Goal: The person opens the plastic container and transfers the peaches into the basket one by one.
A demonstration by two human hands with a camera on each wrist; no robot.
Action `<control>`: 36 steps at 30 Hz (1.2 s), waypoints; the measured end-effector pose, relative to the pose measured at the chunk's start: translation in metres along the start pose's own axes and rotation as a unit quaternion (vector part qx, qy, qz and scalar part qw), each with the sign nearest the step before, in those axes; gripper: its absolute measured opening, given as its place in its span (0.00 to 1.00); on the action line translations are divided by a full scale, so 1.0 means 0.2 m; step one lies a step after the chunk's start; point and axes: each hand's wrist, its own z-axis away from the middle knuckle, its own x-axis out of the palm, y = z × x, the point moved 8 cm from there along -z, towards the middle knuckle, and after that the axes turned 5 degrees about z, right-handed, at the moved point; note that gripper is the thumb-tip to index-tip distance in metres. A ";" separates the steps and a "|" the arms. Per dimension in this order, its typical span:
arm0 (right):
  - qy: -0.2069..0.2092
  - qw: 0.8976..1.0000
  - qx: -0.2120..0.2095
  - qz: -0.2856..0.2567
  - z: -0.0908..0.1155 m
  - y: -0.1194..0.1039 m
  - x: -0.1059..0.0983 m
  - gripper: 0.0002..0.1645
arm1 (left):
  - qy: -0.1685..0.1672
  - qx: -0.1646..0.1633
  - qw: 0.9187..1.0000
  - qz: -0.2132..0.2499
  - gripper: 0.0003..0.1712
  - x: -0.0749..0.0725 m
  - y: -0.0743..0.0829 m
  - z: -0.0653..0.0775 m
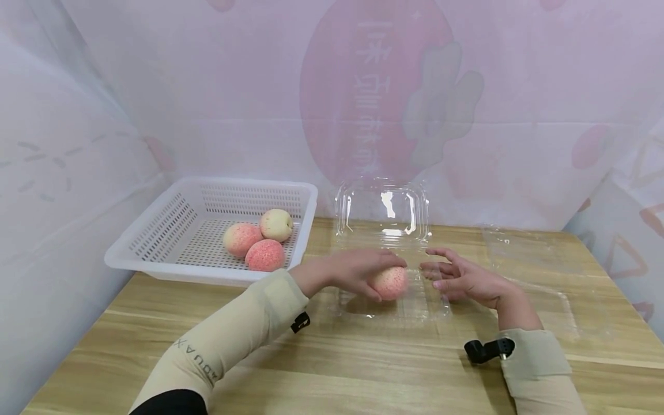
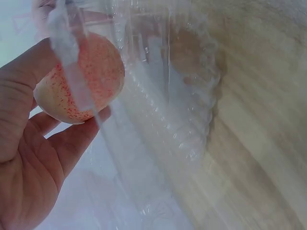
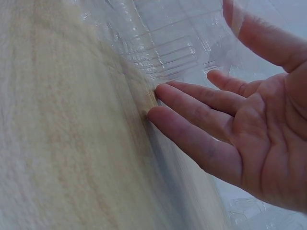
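My left hand grips a pink-and-cream peach, thumb on one side and fingers on the other. In the head view the peach overlaps the base of a clear plastic clamshell box, whose lid stands raised at the back. The left wrist view shows the same peach partly behind a see-through plastic wall. My right hand is beside the box's right side with its fingers spread. In the right wrist view its fingertips are right by the plastic, and the palm holds nothing.
A white perforated plastic basket stands at the back left, with three peaches gathered at its right end. More clear plastic packaging lies on the wooden table at the right. A printed cloth hangs behind.
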 end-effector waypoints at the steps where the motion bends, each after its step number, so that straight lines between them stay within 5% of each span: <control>1: 0.000 1.000 0.000 -0.001 0.00 0.00 0.00 0.50 | 0.002 -0.001 1.000 -0.001 0.47 -0.01 0.00 0.01; 18: 0.006 1.000 0.005 -0.004 -0.02 0.01 -0.01 0.52 | 0.103 0.019 0.994 0.041 0.46 -0.26 -0.03 0.23; 36: 0.009 1.000 0.006 -0.001 -0.04 0.01 -0.01 0.52 | 0.213 -0.054 0.973 0.073 0.45 -0.51 -0.21 0.60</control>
